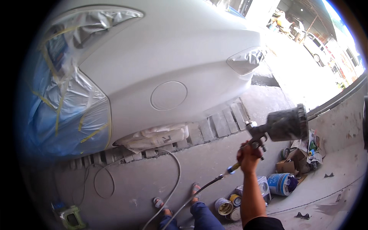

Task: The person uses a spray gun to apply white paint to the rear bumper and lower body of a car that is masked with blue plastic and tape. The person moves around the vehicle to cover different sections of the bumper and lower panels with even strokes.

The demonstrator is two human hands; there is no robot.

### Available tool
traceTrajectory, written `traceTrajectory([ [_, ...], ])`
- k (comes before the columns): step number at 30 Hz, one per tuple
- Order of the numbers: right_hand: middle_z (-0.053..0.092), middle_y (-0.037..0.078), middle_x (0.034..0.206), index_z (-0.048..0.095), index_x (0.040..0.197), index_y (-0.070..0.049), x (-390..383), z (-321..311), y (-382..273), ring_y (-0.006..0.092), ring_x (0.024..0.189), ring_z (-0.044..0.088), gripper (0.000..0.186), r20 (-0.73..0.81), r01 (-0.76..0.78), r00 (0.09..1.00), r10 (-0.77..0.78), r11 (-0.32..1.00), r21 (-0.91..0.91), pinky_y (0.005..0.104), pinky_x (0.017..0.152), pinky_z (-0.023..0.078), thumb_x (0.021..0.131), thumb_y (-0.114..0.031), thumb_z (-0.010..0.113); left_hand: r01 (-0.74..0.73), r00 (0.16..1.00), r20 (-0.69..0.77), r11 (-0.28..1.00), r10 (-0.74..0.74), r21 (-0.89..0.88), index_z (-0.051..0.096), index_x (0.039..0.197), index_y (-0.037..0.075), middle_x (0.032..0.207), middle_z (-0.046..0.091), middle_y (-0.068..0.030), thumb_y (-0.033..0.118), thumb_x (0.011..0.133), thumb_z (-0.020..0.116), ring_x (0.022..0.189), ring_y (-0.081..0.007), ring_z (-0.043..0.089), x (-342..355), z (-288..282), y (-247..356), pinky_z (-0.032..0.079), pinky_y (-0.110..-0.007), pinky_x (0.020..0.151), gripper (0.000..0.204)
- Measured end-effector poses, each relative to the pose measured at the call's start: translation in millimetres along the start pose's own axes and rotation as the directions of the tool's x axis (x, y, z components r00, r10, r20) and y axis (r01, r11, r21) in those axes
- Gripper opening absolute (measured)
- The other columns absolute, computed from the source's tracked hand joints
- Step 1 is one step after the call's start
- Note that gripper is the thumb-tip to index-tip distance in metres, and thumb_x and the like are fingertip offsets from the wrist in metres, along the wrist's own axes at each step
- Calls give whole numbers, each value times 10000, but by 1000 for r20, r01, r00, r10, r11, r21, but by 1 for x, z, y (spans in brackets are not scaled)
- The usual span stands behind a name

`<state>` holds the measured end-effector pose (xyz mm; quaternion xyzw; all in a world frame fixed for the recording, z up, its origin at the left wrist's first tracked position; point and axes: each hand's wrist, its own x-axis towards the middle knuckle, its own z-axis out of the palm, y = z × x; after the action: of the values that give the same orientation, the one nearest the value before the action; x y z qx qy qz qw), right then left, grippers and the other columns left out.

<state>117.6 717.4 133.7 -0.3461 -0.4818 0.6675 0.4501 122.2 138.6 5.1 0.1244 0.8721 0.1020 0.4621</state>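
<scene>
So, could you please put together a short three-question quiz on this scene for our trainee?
1. Which hand grips the spray gun?
2. True or false: the round fuel-filler flap hangs wide open.
3. Fill in the colour: strips of ____ tape run across the plastic masking sheeting.

Key: 1. The right. 2. False; it sits closed. 3. Yellow.
</scene>
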Motion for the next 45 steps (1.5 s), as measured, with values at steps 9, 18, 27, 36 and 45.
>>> traceTrajectory([
  [9,497,-8,535,550,880,-89,68,-57,-16,86,403,457,111,-384,-60,921,-63,952,-300,214,349,334,891,-197,573,-138,985,-105,990,134,-34,640,837,-9,785,626,-247,216,745,612,777,-422,609,22,1,51,477,-483,671,244],
  [18,516,7,559,542,819,-64,-88,62,50,83,499,488,165,165,181,979,-117,874,-452,245,476,407,915,-198,550,22,999,-35,999,-21,29,641,890,-15,860,624,-268,263,744,630,819,-427,604,-3,7,-54,473,-474,683,314],
  [27,534,35,714,533,880,-55,-216,137,129,114,650,495,58,695,381,719,4,833,-400,259,621,418,865,-111,539,-8,990,-143,996,-4,-83,631,886,6,854,617,-254,268,740,614,797,-416,590,-11,88,-261,452,-493,664,300],
  [36,571,58,756,517,1012,-54,-80,57,90,136,504,526,207,109,-86,991,84,996,12,243,390,383,887,-194,603,11,998,-60,1000,-11,-11,658,811,42,743,616,-225,270,758,588,678,-414,584,9,68,-165,457,-494,603,245],
  [45,485,-6,516,540,825,-117,43,-46,58,89,387,458,240,-306,-4,949,-71,972,-236,220,335,338,890,-345,581,-26,999,-32,996,23,-90,651,891,-1,874,629,-249,245,772,590,848,-428,597,29,23,0,482,-473,719,280],
])
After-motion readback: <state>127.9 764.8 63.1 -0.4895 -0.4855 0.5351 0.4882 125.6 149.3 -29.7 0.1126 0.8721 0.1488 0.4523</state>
